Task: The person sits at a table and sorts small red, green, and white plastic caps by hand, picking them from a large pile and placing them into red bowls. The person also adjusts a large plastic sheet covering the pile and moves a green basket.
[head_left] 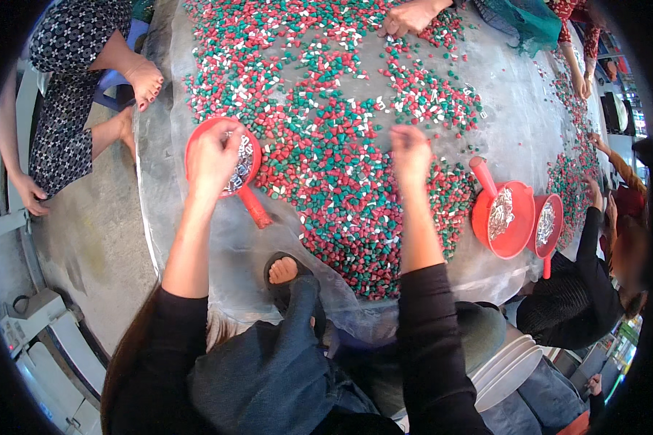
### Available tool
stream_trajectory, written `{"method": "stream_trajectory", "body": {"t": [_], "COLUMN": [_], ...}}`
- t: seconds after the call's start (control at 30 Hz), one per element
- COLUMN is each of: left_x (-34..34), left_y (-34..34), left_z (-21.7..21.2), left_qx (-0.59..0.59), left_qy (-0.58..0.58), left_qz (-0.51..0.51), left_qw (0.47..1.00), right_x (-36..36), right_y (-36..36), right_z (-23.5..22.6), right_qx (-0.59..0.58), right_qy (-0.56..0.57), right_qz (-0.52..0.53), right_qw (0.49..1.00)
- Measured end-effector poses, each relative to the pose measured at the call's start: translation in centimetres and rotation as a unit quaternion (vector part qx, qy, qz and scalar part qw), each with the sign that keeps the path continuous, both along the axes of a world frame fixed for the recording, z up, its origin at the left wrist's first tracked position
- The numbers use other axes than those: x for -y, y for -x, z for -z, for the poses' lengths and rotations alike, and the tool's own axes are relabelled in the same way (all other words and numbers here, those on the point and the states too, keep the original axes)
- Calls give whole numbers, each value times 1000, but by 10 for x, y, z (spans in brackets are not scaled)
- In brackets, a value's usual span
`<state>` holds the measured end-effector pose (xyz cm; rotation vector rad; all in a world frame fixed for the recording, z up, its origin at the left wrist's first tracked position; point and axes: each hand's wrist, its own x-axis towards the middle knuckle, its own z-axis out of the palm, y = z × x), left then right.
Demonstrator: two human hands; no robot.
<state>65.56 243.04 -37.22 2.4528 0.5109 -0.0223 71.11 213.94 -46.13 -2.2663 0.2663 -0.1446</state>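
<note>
My left hand [214,156] is over a red dipper [252,206] with a straight handle, its fingers pinched together. Small white and dark pieces [242,165] lie inside that dipper; whatever the fingers hold is hidden. My right hand [411,158] hovers above the spread of small red, green and white pieces [334,181], with its fingers curled in and slightly blurred. What it may hold cannot be made out.
Two more red dippers [524,235] with pale pieces stand at the right on the plastic sheet [225,272]. Another person's hand [411,18] reaches into the pieces at the far side. Bare feet [144,81] show at the left, and several people work along the right.
</note>
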Motion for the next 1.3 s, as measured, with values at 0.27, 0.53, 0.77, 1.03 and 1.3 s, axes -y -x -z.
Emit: {"method": "stream_trajectory", "body": {"t": [0.27,0.53,0.77,1.03,1.3], "left_x": [100,142,97,13,7], "left_y": [-16,-8,-22,-35,-28], "left_z": [57,85,88,58,40], "left_qx": [-138,-290,-220,-51,-15], "left_qy": [388,631,775,725,711], "left_qz": [166,-1,-139,-145,-91], "left_qw": [896,719,576,672,697], "right_x": [98,57,-33,-28,59], "right_y": [-12,-11,-40,17,22], "right_z": [27,-14,-14,-11,-56], "right_qx": [-180,-201,-123,-11,-209], "right_qy": [325,330,136,176,230], "right_qz": [-105,-212,-240,-552,-498], "right_qw": [923,898,953,815,809]}}
